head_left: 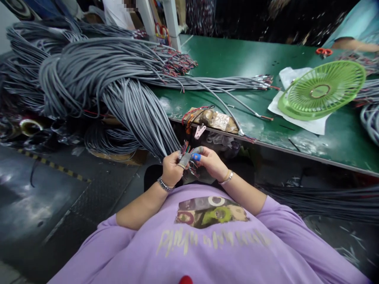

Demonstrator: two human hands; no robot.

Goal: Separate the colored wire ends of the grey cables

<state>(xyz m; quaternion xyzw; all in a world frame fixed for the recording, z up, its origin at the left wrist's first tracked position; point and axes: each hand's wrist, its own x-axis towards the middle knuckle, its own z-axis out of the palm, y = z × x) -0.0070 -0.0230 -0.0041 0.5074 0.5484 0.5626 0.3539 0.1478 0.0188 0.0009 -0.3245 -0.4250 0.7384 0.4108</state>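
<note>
In front of my lap, my left hand [172,167] is closed around the end of a bundle of grey cables [161,136]. Thin coloured wire ends [186,148] stick up out of that grip, and more hang below the fingers. Grey wrapping covers the left thumb. My right hand [212,161] meets the left one, its fingers pinched together at the wires. A blue cover [196,157] sits on one right digit and grey wrapping on another. Which single wire the right fingers grip is hidden.
Large grey cable coils [79,75] fill the left of the green table [225,51]. A pink clip [200,131] is at the table edge, beside a taped board [219,120]. A green fan [322,90] and red-handled scissors [323,51] lie right, near another person's arm [355,44].
</note>
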